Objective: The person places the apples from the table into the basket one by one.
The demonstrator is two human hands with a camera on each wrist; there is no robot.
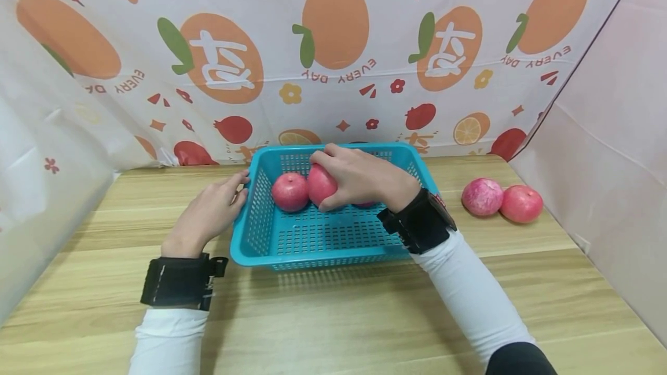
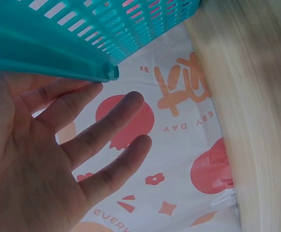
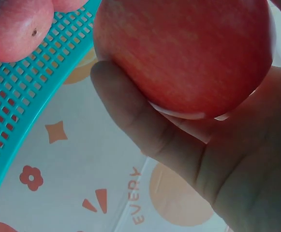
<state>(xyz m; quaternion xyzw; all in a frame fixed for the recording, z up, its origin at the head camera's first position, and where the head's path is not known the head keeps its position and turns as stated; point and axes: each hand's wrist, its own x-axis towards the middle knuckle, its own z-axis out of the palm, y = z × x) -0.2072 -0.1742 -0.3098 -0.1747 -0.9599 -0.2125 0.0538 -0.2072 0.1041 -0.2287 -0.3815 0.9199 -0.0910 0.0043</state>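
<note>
A blue-green slatted plastic basket (image 1: 333, 257) stands on the wooden table. My right hand (image 1: 359, 175) reaches over it and grips a red apple (image 1: 321, 184), thumb on the near side; the right wrist view shows this apple (image 3: 184, 53) large against the fingers. Just left of it, another red apple (image 1: 290, 191) sits in the basket. Part of a darker fruit shows beneath my right hand, mostly hidden. My left hand (image 1: 211, 213) touches the basket's left rim. Its fingers (image 2: 109, 118) are spread and loosely extended in the left wrist view.
To the right of the basket, a pale-mottled pink fruit (image 1: 482, 196) and a red apple (image 1: 521, 203) lie side by side on the wooden table (image 1: 323, 323). A fruit-printed sheet (image 1: 281, 22) hangs close behind the basket, and a pale wall (image 1: 615, 132) borders the right side.
</note>
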